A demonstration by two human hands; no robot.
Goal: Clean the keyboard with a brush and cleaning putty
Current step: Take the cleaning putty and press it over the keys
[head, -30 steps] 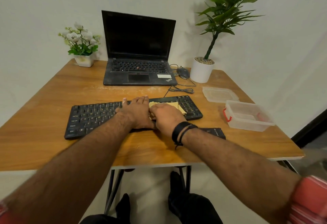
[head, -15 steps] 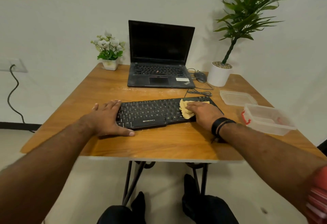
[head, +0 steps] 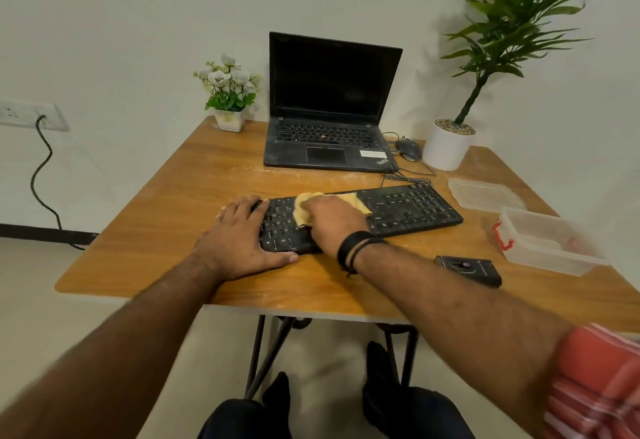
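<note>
Head view:
Keyboard [head: 408, 208]: black, lying on the wooden bench [head: 173, 217].
Putty [head: 303, 211]: yellow, spread on the keyboard's left-centre keys.
Right hand [head: 334, 218]: pressing the putty, grip flat.
Left hand [head: 239, 241]: grip wide, resting on the keyboard's left end.

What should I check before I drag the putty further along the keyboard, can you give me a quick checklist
1. Keyboard braced: ok, left hand rests flat on its left end.
2. Putty in contact with the keys: ok, right hand presses it down near the middle-left.
3. Path to the right along the keys free: ok, nothing lies on that stretch.
4. Cable behind the keyboard out of the way: ok, it lies beyond the far edge.
5. Putty picking up dirt or leaving residue: cannot tell, too blurred.
6. Open container ready for the putty afterwards: ok, its lid lies beside it.
</note>
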